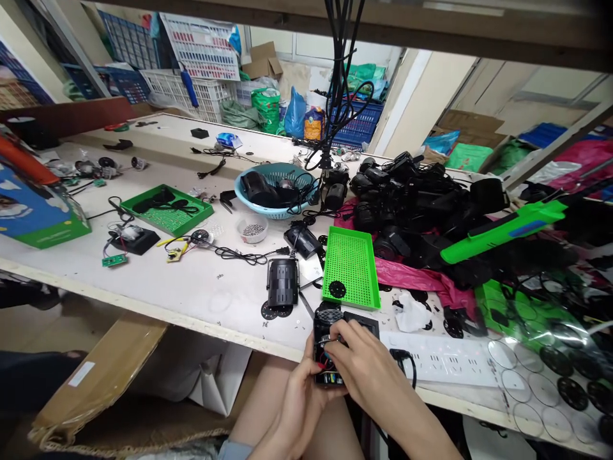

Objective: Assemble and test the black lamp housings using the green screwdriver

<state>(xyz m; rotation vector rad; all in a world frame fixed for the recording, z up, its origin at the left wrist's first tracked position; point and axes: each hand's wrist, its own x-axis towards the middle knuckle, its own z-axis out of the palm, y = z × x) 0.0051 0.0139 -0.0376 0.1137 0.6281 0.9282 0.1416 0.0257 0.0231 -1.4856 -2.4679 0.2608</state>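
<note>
Near the table's front edge, my left hand [302, 397] holds an opened black housing [330, 377] from below and the left side. Wires and small parts show inside it. My right hand [360, 358] reaches over the housing with its fingers pinched at a small silvery part [325, 340]; the fingertips partly hide it. Just behind lie a black box-like part [366, 324] and a bright green perforated tray [352, 265] with a black disc [337, 289] in it. A finished-looking black cylindrical lamp housing [283, 283] stands to the left on more black discs.
A white power strip [445, 359] lies right of my hands. Farther back are a blue basket [275, 207], a bowl of screws [252, 230] and a pile of black housings [412, 198]. Cables [338, 83] hang overhead. Clear discs [529, 390] lie at the right.
</note>
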